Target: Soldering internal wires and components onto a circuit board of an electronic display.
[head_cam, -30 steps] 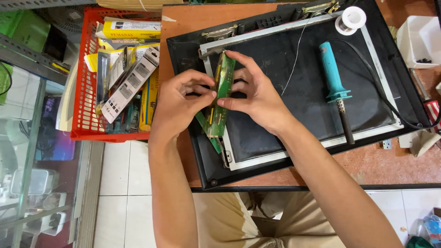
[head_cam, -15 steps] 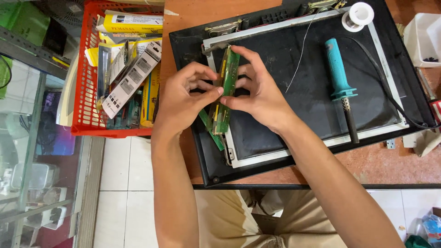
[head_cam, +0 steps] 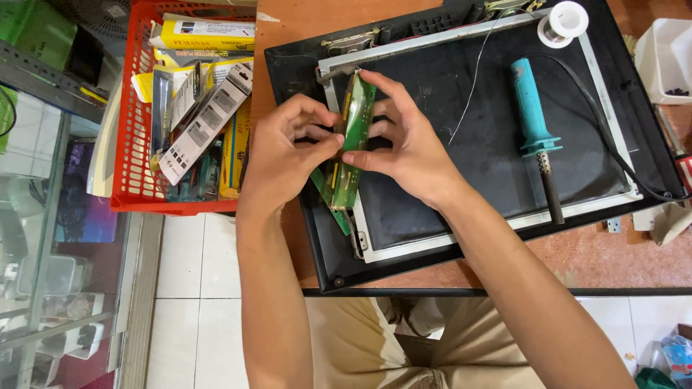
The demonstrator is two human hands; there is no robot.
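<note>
- Brown worktop [head_cam: 577, 259] is seen under a black opened display panel [head_cam: 461, 144], with white floor tiles below its edge.
- A narrow green circuit board [head_cam: 351, 140] is pinched upright between the fingers of both hands, over the panel's left edge.
- Left hand [head_cam: 285, 155]: thumb and fingertips are pressed on the board's left face.
- Right hand [head_cam: 407, 148]: fingers are curled around its right side.
- A teal soldering iron [head_cam: 533, 119] lies well right of the fingers; a solder spool [head_cam: 564, 21] beyond it.
- A red basket [head_cam: 130, 130] of packaged parts stands left of the fingers.

Narrow green rectangular circuit board [head_cam: 355, 137], held tilted on edge above a second green board's [head_cam: 333, 203] end.
</note>
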